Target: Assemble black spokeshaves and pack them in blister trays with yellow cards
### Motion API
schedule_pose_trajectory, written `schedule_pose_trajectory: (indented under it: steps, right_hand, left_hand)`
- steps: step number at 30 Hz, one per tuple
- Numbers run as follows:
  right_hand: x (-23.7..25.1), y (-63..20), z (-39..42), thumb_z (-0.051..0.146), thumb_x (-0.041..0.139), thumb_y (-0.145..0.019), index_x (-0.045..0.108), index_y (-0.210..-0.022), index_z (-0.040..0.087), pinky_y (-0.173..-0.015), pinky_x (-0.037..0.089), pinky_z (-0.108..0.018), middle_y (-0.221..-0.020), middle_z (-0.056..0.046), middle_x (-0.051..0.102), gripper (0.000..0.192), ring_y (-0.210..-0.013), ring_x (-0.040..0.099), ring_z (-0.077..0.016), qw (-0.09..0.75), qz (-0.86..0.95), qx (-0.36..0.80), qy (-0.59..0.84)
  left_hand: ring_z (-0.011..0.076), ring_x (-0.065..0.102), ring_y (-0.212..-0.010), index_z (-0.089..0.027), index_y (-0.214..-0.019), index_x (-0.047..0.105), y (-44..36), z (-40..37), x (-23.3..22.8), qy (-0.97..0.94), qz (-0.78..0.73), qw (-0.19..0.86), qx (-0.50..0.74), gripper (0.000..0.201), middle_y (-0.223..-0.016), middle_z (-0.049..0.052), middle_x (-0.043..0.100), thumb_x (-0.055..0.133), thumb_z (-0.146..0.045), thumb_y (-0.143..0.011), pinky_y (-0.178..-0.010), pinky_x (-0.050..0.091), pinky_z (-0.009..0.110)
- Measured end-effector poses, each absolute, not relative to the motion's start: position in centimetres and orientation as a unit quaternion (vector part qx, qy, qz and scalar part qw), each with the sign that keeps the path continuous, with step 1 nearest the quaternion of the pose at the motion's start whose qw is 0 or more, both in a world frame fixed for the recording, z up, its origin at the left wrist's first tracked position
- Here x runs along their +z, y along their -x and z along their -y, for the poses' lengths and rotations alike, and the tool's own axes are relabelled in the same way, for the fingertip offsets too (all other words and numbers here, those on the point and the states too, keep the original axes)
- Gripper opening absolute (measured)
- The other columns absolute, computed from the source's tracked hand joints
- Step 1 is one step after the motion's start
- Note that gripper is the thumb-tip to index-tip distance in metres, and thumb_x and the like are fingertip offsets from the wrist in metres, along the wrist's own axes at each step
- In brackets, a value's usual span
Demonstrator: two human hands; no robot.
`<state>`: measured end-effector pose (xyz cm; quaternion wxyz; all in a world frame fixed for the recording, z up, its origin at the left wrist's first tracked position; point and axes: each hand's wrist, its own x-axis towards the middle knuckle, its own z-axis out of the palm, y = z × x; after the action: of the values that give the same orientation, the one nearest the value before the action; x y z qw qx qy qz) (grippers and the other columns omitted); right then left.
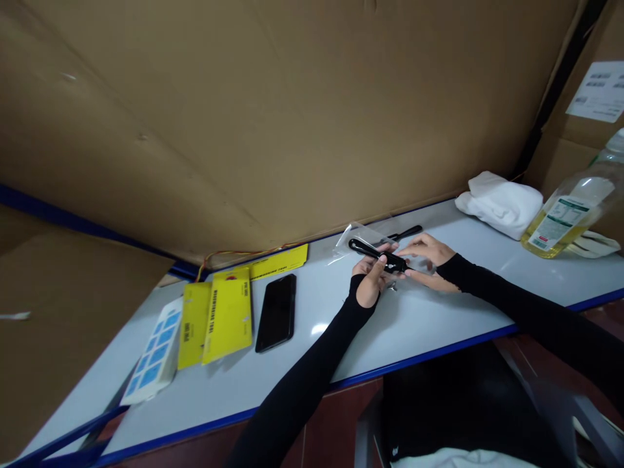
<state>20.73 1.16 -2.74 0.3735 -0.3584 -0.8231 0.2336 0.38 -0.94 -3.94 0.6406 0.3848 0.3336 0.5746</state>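
My left hand (371, 278) is closed around a slim black hand tool (364, 248), with the thumb pressed on its wider middle part. The tool's rounded end, with a small hole in it, points up and left. At its other end, the fingers of my right hand (431, 261) close around the thin tip, which they partly hide. A clear plastic bag (354, 231) lies behind my left hand. Just beyond my fingers rests a second black tool (408, 232). A small shiny piece (392, 286) shows below the hands, too small to name.
To the left on the white table (312, 364) lie a black phone (276, 312), yellow printed packs (228, 315) and a white case with blue labels (155, 351). At the right are a white cloth (502, 203) and a bottle of yellow liquid (560, 221). A cardboard wall (302, 123) borders the back.
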Motion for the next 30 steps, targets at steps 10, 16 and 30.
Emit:
schedule_pose_trajectory:
  steps: [10,16,30]
  right_hand:
    - [-3.8,-19.9,-1.1,0.024,0.079,-0.08,0.076,-0.106,0.02,-0.08,0.058,-0.034,-0.111,-0.01,0.068,0.026,-0.102,0.067,-0.0232,0.386,0.8,0.27,0.373]
    - [-3.4,-20.1,-1.3,0.027,0.079,-0.079,0.073,-0.097,0.019,-0.071,0.056,-0.03,-0.105,-0.006,0.073,0.02,-0.091,0.069,-0.0188,0.409,0.754,0.342,0.383]
    - [-2.8,-20.0,-1.0,0.042,0.083,-0.077,0.077,-0.089,0.022,-0.069,0.055,-0.031,-0.109,-0.009,0.075,0.025,-0.097,0.068,-0.0217,0.411,0.771,0.27,0.405]
  left_hand:
    - [0.0376,0.076,-0.108,-0.014,-0.133,0.064,-1.1,1.3,-4.7,-0.403,-0.355,0.626,0.566,0.068,-0.135,0.022,0.069,0.088,-0.045,-0.077,-0.083,0.068,0.048]
    - [0.0352,0.077,-0.103,-0.014,-0.131,0.064,-0.9,1.3,-4.2,-0.402,-0.363,0.635,0.551,0.071,-0.14,0.022,0.066,0.091,-0.047,-0.074,-0.081,0.069,0.048]
    - [0.0377,0.075,-0.108,-0.012,-0.119,0.065,-1.3,1.6,-4.1,-0.37,-0.365,0.646,0.558,0.062,-0.131,0.022,0.071,0.091,-0.044,-0.073,-0.084,0.067,0.052]
